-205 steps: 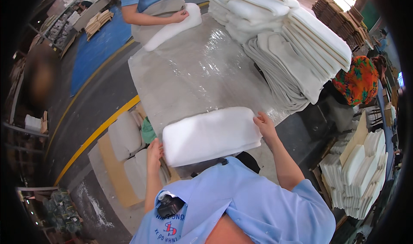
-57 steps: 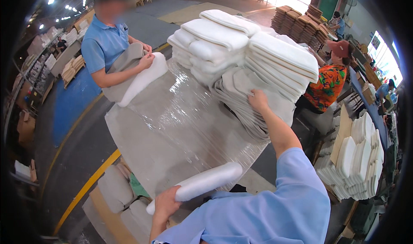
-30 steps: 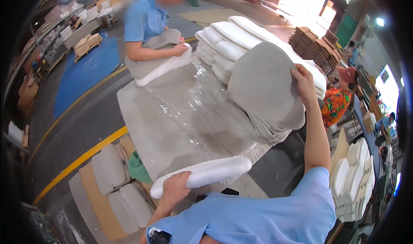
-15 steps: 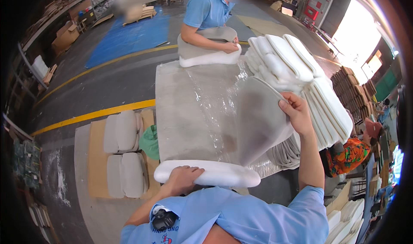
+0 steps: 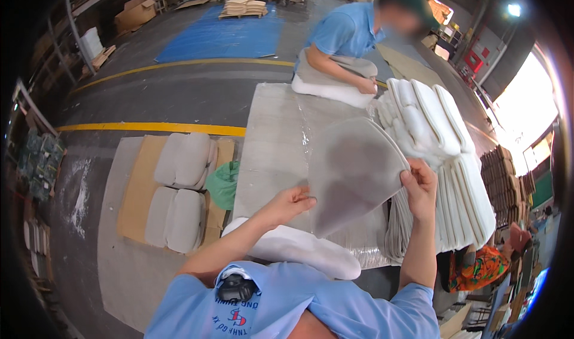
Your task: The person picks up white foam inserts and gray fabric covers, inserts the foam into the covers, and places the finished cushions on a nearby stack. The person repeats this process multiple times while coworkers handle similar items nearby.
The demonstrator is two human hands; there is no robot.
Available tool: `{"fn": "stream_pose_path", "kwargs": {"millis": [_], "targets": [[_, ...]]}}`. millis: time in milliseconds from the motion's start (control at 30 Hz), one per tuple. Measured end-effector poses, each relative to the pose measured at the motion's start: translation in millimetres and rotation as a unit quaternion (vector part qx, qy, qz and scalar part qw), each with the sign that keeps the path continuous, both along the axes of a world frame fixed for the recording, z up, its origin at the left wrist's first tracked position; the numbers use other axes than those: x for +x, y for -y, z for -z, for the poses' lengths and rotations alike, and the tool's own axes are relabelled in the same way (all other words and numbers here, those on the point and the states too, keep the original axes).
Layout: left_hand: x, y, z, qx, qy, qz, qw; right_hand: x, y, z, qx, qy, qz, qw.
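Observation:
My right hand (image 5: 420,186) pinches the right edge of a grey fabric cushion cover (image 5: 359,171), holding it up over the table with its curved top spread out. My left hand (image 5: 290,205) is raised beside the cover's left edge, fingers and thumb apart, holding nothing. A long white foam cushion (image 5: 293,249) lies along the near table edge, against my body and partly behind my left forearm. To the right of the cover, a pile of folded grey covers (image 5: 402,231) is partly hidden by my right arm.
Stacked white cushions (image 5: 457,201) crowd the table's right side. Across the plastic-covered table (image 5: 272,153), a co-worker (image 5: 347,37) handles a white cushion and grey cover. Grey cushions (image 5: 182,159) lie on cardboard at left, near a green bag (image 5: 223,185).
My left hand has let go of the white cushion and risen to the cover's left side. The cover now faces me more broadly. The view has shifted left.

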State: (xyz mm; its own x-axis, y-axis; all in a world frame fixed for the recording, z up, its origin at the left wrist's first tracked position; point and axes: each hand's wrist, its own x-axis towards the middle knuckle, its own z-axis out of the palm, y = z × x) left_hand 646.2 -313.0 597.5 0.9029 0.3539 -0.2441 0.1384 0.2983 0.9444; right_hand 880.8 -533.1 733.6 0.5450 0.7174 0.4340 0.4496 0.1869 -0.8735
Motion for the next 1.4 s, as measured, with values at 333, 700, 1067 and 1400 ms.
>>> {"fn": "stream_pose_path", "kwargs": {"millis": [333,700,1067,1400], "targets": [[8.9,-18.5,-21.1,0.227,0.055,-0.258,0.938,-22.5,17.9,78.6,-0.077,-0.118,0.035,0.989],[10.3,8.0,-12.0,-0.287,0.064,0.11,0.95,-30.2,30.9,119.0,0.0,-0.192,0.038,0.981],[31.4,8.8,-32.1,-0.213,0.094,0.098,0.968,-36.8,58.8,139.9,0.062,-0.246,0.115,0.96],[32.1,28.6,-18.5,-0.389,0.077,0.17,0.902,-49.8,54.0,165.1,0.081,-0.287,0.124,0.946]]}}
